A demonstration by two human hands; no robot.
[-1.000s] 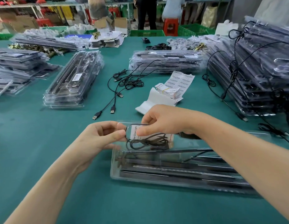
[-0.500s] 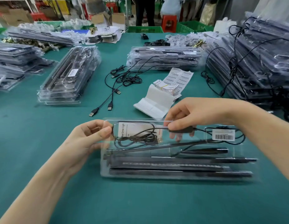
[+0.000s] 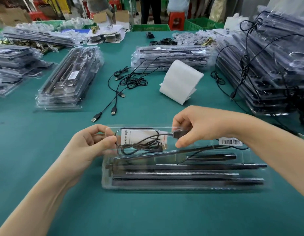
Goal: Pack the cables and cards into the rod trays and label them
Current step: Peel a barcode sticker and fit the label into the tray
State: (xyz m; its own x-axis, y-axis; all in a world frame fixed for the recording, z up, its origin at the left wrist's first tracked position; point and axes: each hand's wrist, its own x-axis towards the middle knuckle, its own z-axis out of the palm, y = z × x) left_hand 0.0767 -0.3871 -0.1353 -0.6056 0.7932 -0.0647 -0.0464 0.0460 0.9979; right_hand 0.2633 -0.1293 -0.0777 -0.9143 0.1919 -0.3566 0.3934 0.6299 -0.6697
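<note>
R fingers (image 3: 182, 143): thumb under, index on top, both curled; they pinch the plug (image 3: 179, 134).
L fingers (image 3: 109, 139): thumb + bent index pinch the tray's clear edge at its 9 o'clock end; other fingers curled behind.
R hand (image 3: 204, 126): over tray's 12 o'clock edge, arm enters from 4 o'clock.
L hand (image 3: 86, 147): just beside tray's 9 o'clock end, arm enters from 7 o'clock.
plug: dark, on a thin lead, held just above tray's 12 o'clock rim; the lead runs off toward 9 o'clock, to the coil.
cable (image 3: 141, 146): black, coiled, lies on the card in tray's 10 o'clock corner; a 2nd USB end shows at coil's 3 o'clock side.
card (image 3: 142, 136): white, "Grow Light" print, under the coil.
tray (image 3: 182, 187): clear plastic, long axis 9–3 o'clock, flat on table, mid-view. Lid on or off: can't tell.
rods (image 3: 182, 178): black, lie lengthwise in tray's 6 o'clock half; one thin rod slants from 8 to 2 o'clock.
label (image 3: 230, 141): barcode, on tray at 2 o'clock, just beside R wrist.
loose cables (image 3: 130, 82): on table at 11 o'clock from tray, USB ends toward 7 o'clock.
sheet (image 3: 180, 80): white, folded, 12 o'clock from tray.
stacks: filled trays at 10 o'clock (image 3: 69, 79), 12 o'clock (image 3: 170, 57), 2 o'clock (image 3: 275, 68); cables draped over the last.
table (image 3: 37, 133): green top.
</note>
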